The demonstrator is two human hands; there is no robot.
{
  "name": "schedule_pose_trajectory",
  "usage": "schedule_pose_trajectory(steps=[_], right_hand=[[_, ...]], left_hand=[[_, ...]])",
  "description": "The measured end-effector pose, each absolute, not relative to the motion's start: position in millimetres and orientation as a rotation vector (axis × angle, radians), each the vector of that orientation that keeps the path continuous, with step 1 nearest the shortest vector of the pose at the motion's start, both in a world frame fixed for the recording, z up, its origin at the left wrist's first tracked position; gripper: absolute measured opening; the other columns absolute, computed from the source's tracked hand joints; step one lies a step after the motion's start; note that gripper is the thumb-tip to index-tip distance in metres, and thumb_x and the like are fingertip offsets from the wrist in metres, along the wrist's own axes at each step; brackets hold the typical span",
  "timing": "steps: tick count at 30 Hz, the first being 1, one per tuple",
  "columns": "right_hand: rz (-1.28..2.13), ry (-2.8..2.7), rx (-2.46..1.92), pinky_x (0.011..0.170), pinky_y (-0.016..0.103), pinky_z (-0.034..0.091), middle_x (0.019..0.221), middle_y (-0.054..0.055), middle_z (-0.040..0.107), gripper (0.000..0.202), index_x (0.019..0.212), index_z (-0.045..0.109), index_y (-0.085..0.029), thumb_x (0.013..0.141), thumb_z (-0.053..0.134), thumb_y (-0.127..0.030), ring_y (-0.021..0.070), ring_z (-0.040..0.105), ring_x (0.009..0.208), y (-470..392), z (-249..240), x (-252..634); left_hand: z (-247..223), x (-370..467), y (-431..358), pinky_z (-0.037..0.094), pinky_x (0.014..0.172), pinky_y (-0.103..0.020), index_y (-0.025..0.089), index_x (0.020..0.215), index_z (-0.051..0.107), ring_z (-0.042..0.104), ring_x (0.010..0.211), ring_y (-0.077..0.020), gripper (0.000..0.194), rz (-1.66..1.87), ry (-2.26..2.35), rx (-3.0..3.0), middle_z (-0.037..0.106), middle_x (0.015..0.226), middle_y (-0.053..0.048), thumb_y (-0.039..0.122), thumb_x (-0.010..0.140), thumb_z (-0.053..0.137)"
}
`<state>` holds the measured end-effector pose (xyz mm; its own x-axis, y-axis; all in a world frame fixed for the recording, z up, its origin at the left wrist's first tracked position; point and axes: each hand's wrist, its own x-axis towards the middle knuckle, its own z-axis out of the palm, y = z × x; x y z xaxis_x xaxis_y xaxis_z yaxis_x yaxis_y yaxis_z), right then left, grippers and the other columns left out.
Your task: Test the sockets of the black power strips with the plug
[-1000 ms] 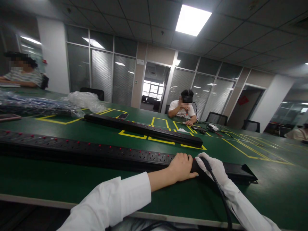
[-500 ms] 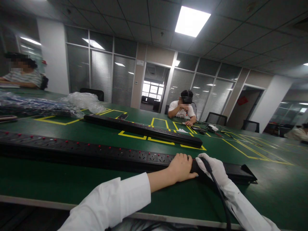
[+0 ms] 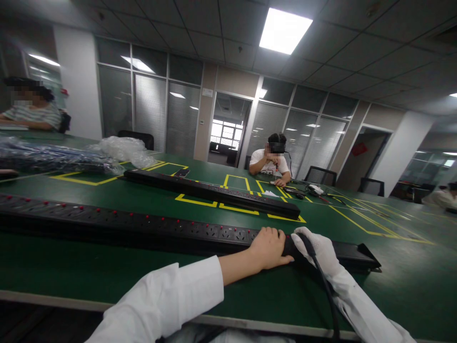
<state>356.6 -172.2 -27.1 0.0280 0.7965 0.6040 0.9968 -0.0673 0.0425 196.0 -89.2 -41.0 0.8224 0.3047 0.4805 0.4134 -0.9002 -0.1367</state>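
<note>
A long black power strip [image 3: 150,232] with a row of sockets and red switches lies along the near side of the green table. My bare left hand [image 3: 267,248] is wrapped over the strip near its right end, thumb on the near side. Just to the right, my right hand [image 3: 323,252], in a white glove, is closed around the top end of a black power cable [image 3: 327,290] at the strip's face. Its fingers hide the cable's plug and the socket under it. From the hand, the cable runs down past the table's front edge.
Behind lies a second black power strip [image 3: 214,193] among yellow tape marks. Clear plastic wrapping [image 3: 121,151] is heaped at the left, near a phone [image 3: 182,172]. Across the table [image 3: 400,286] a person [image 3: 269,162] sits by cables and small devices; another person [image 3: 34,114] sits far left.
</note>
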Motion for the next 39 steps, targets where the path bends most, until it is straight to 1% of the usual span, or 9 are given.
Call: schedule_pose_trajectory(steps=[6,9,12,16,19,22,28,35,39], right_hand=[[-0.621,-1.756,-1.946,0.054,0.021,0.041,0.064,0.000,0.063,0.026,0.084,0.056,-0.024,0.081,0.039,-0.043,0.0151,0.061,0.059,-169.7,-24.8,357.3],[-0.585,-1.771,-1.938,0.055,0.021,0.041,0.065,0.000,0.063,0.026,0.085,0.056,-0.024,0.082,0.038,-0.043,0.0156,0.061,0.059,-170.3,-23.9,357.5],[-0.643,-1.823,-1.887,0.057,0.022,0.041,0.068,0.003,0.064,0.027,0.086,0.056,-0.022,0.081,0.040,-0.043,0.0160,0.061,0.062,-172.7,-24.9,357.4],[-0.709,-1.850,-1.839,0.058,0.022,0.041,0.067,0.004,0.064,0.029,0.085,0.057,-0.020,0.079,0.042,-0.044,0.0160,0.060,0.062,-174.4,-26.3,356.2],[-0.558,-1.731,-1.831,0.057,0.023,0.042,0.066,0.003,0.064,0.030,0.084,0.057,-0.022,0.079,0.041,-0.046,0.0164,0.060,0.060,-174.6,-23.1,355.4],[-0.378,-1.600,-1.784,0.056,0.024,0.044,0.066,0.003,0.064,0.035,0.081,0.057,-0.022,0.080,0.035,-0.049,0.0169,0.059,0.060,-176.2,-16.4,356.1],[-0.341,-1.533,-1.738,0.059,0.027,0.046,0.069,0.006,0.063,0.048,0.075,0.057,-0.020,0.082,0.023,-0.053,0.0205,0.059,0.066,-179.4,-7.4,360.0],[-0.266,-1.584,-1.742,0.058,0.029,0.047,0.072,0.006,0.063,0.040,0.081,0.058,-0.022,0.081,0.030,-0.051,0.0215,0.059,0.067,-188.5,-1.8,365.3],[-0.256,-1.614,-1.785,0.059,0.031,0.047,0.074,0.006,0.062,0.037,0.085,0.059,-0.023,0.079,0.035,-0.051,0.0191,0.057,0.065,-205.1,-0.7,372.9]], left_hand=[[-40.0,195.7,-89.6,0.037,0.066,-0.035,0.009,0.102,0.047,0.053,0.079,-0.0262,0.061,-0.671,-0.555,-2.779,0.057,0.089,-0.015,0.062,0.075,0.034],[-39.6,195.2,-89.6,0.037,0.066,-0.035,0.009,0.103,0.046,0.053,0.079,-0.0263,0.061,-0.658,-0.553,-2.781,0.057,0.090,-0.015,0.062,0.075,0.033],[-40.1,194.9,-89.3,0.037,0.067,-0.035,0.009,0.104,0.046,0.053,0.080,-0.0263,0.062,-0.657,-0.550,-2.777,0.057,0.091,-0.015,0.062,0.075,0.033],[-40.4,194.9,-89.1,0.037,0.068,-0.035,0.009,0.106,0.045,0.053,0.081,-0.0260,0.062,-0.655,-0.548,-2.776,0.057,0.091,-0.015,0.062,0.076,0.033],[-40.1,195.2,-89.5,0.037,0.068,-0.035,0.009,0.105,0.045,0.053,0.081,-0.0260,0.062,-0.648,-0.556,-2.781,0.057,0.090,-0.015,0.062,0.075,0.033],[-40.0,195.1,-90.0,0.036,0.067,-0.035,0.009,0.103,0.046,0.053,0.080,-0.0259,0.061,-0.647,-0.563,-2.777,0.057,0.089,-0.015,0.062,0.075,0.033],[-39.4,193.4,-90.4,0.036,0.067,-0.035,0.009,0.103,0.046,0.053,0.080,-0.0258,0.061,-0.654,-0.556,-2.776,0.057,0.089,-0.015,0.062,0.075,0.033],[-39.6,194.0,-89.7,0.036,0.066,-0.035,0.008,0.105,0.046,0.053,0.080,-0.0263,0.063,-0.658,-0.550,-2.782,0.056,0.090,-0.015,0.062,0.076,0.032],[-40.9,195.2,-89.1,0.036,0.067,-0.035,0.008,0.106,0.046,0.052,0.081,-0.0266,0.062,-0.636,-0.562,-2.786,0.056,0.090,-0.016,0.062,0.076,0.032]])
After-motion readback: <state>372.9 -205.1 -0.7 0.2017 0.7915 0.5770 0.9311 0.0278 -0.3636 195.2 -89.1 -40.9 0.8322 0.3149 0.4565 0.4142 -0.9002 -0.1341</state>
